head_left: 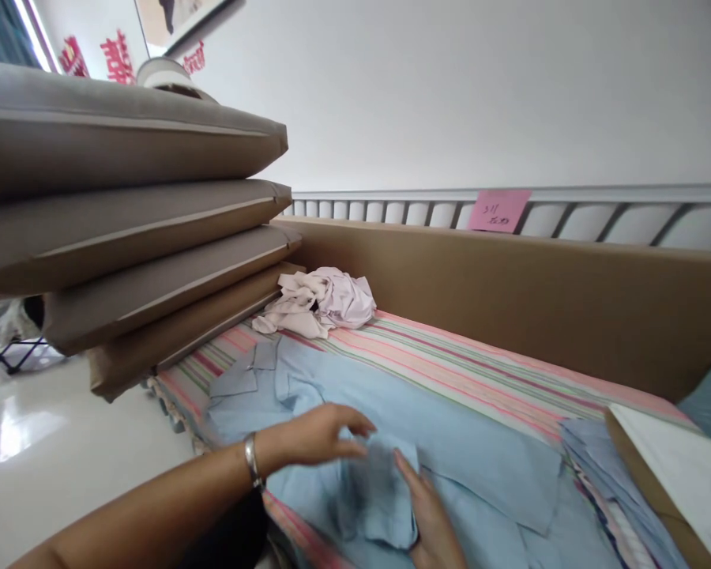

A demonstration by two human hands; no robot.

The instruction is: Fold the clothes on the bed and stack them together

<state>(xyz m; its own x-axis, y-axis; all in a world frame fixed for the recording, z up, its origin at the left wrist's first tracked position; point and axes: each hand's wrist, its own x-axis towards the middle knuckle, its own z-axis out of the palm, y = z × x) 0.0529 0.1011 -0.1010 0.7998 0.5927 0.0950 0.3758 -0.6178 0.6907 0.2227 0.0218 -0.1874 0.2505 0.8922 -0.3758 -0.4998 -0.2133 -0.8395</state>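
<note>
In the head view, a light blue garment (pixel 468 435) lies across the lower middle of the frame on a striped cover (pixel 450 356), running from left of centre toward the lower right; the right hand (pixel 431 521), at the bottom edge, is closed on a bunched part of it, thumb on top; the left hand (pixel 325 433), with a silver bracelet (pixel 252 461) at the wrist, is just over the same part, thumb and fingers apart, and whether a fingertip touches the cloth cannot be told, as that spot is blurred; as for progress, the garment looks only partly in order: its long right-hand stretch is laid fairly flat with straight edges, while the part between the hands is rumpled and the flaps at its left end lie loose; at the lower right, folded clothes (pixel 607 466) are already in a layered pile beside a white panel (pixel 669 466); near the centre, pale crumpled clothes (pixel 337 296) lie in a heap, not folded; a stack of brown cushions (pixel 130 213) fills the left side, and a pink note (pixel 498 211) is at the upper right, above the long brown backrest (pixel 486 288).
</note>
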